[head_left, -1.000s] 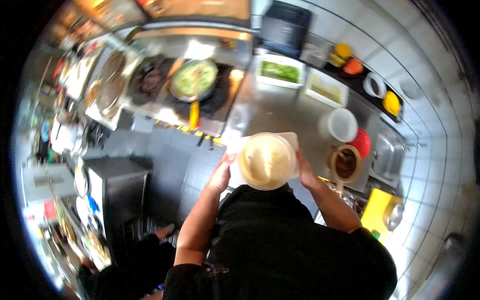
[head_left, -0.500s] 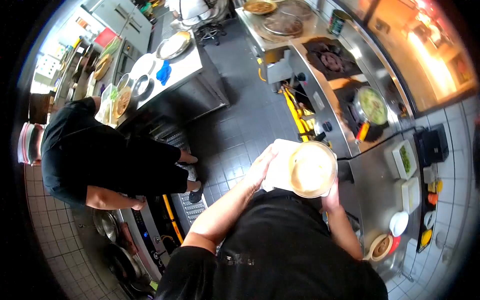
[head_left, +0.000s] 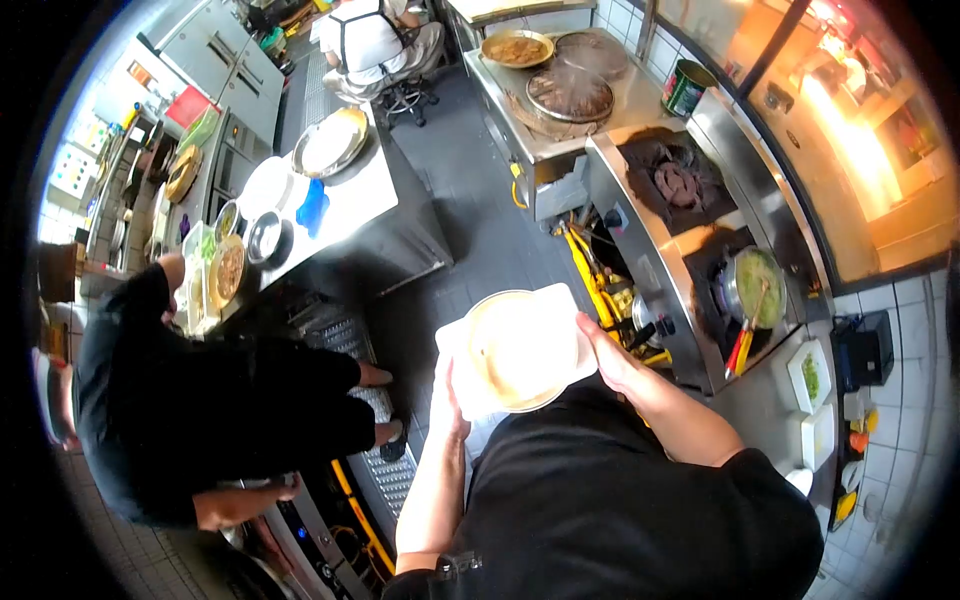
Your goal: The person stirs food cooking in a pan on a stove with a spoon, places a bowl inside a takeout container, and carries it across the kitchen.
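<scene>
Both my hands hold a white tray (head_left: pixel 572 305) level in front of my body. My left hand (head_left: pixel 447 400) grips its left end and my right hand (head_left: pixel 610 358) its right end. A round tub (head_left: pixel 515 350) with pale, cream-coloured contents sits on the tray, between my hands. Glare washes out part of its surface. My fingers are partly hidden beneath the tray.
A co-worker in black (head_left: pixel 200 400) stands at the left beside a counter (head_left: pixel 375 190) with plates and bowls. On the stove (head_left: pixel 690 265) at the right is a pan (head_left: pixel 755 290) of green food. Farther back, another person (head_left: pixel 365 45) sits on a wheeled stool.
The view has turned left from the sink side toward the aisle. The tray and tub have stayed in my hands, and the tub now sits nearer the tray's middle than half a second ago.
</scene>
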The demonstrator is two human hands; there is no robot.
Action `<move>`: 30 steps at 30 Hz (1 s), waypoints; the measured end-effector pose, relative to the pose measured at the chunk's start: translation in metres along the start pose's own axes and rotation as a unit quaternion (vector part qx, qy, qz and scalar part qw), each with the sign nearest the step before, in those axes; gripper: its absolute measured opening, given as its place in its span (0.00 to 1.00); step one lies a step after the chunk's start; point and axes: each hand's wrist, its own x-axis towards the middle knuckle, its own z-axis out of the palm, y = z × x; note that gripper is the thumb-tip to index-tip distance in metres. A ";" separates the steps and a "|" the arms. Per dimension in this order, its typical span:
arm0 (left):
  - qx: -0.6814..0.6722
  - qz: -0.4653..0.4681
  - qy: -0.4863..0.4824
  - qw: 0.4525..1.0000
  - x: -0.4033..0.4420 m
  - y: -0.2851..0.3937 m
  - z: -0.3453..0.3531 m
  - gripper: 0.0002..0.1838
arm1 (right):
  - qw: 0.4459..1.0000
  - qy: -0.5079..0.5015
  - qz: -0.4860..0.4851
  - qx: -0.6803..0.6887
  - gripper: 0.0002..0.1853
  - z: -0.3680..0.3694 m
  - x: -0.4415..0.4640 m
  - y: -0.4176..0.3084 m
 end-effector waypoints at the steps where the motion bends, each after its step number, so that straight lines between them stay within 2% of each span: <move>1: -0.015 -0.010 0.013 1.000 0.016 0.013 0.007 0.39 | 1.000 -0.013 -0.006 -0.008 0.46 -0.001 0.020 -0.016; 5: -0.045 0.095 0.040 0.994 0.078 0.060 0.036 0.35 | 0.991 -0.090 -0.031 -0.092 0.46 -0.002 0.111 -0.107; 6: -0.066 0.075 0.060 0.993 0.091 0.076 0.044 0.35 | 0.988 -0.106 -0.027 -0.112 0.46 0.001 0.131 -0.130; 8: -0.062 0.082 0.076 0.992 0.117 0.110 0.059 0.38 | 0.977 -0.103 -0.022 -0.185 0.53 0.011 0.173 -0.175; 10: -0.094 0.092 0.157 0.979 0.139 0.123 0.056 0.37 | 0.965 -0.114 -0.013 -0.237 0.59 0.024 0.209 -0.214; 11: -0.120 0.096 0.151 0.977 0.149 0.135 0.055 0.37 | 0.956 -0.117 0.017 -0.267 0.66 0.030 0.231 -0.232; 13: -0.141 0.108 0.168 0.970 0.169 0.158 0.055 0.39 | 0.949 -0.142 0.032 -0.278 0.66 0.039 0.275 -0.256; 14: -0.114 0.152 0.174 0.966 0.182 0.173 0.060 0.40 | 0.945 -0.153 0.037 -0.286 0.66 0.045 0.298 -0.265; 16: -0.125 0.178 0.217 0.952 0.197 0.210 0.077 0.35 | 0.945 -0.184 0.027 -0.268 0.66 0.060 0.348 -0.276; 18: -0.166 0.178 0.225 0.943 0.216 0.231 0.062 0.32 | 0.937 -0.210 0.035 -0.276 0.66 0.074 0.387 -0.298; 20: -0.163 0.232 0.184 0.941 0.241 0.260 0.060 0.33 | 0.933 -0.215 0.074 -0.279 0.65 0.094 0.428 -0.318; 22: -0.174 0.239 0.203 0.934 0.262 0.280 0.040 0.37 | 0.926 -0.249 0.079 -0.272 0.64 0.111 0.479 -0.332; 23: -0.154 0.255 0.214 0.930 0.275 0.293 0.035 0.37 | 0.918 -0.303 0.056 -0.250 0.65 0.123 0.496 -0.350; 25: -0.138 0.291 0.220 0.921 0.302 0.321 0.030 0.37 | 0.912 -0.313 0.056 -0.260 0.65 0.143 0.541 -0.358; 28: -0.143 0.287 0.264 0.910 0.350 0.366 0.018 0.38 | 0.903 -0.309 0.072 -0.289 0.65 0.173 0.604 -0.382; 30: -0.154 0.301 0.253 0.906 0.377 0.392 0.008 0.36 | 0.899 -0.327 0.079 -0.281 0.66 0.193 0.646 -0.397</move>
